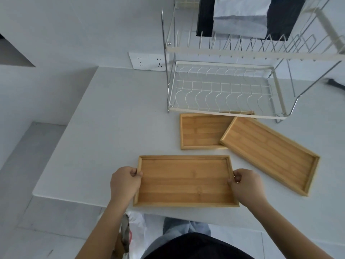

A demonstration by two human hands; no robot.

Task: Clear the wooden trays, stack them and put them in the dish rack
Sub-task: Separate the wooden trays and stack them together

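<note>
White surface (112, 128) runs out before me, with the dish rack (224, 90) at its far side by the wall. My left hand (124, 184) and right hand (246, 186) grip the short ends of the near tray (184, 182), fingers (135, 173) curled over each rim, pinching it. Two more trays lie beyond to the right: the far tray (200, 133) sits partly under the rack's front edge, and the angled tray (270, 154) overlaps its right end.

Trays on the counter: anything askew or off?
Yes. The right tray lies diagonal, its corner overlapping the back tray, which pokes under the dish rack. The near tray, held by both hands, sits square. All empty; nothing spilled.
</note>
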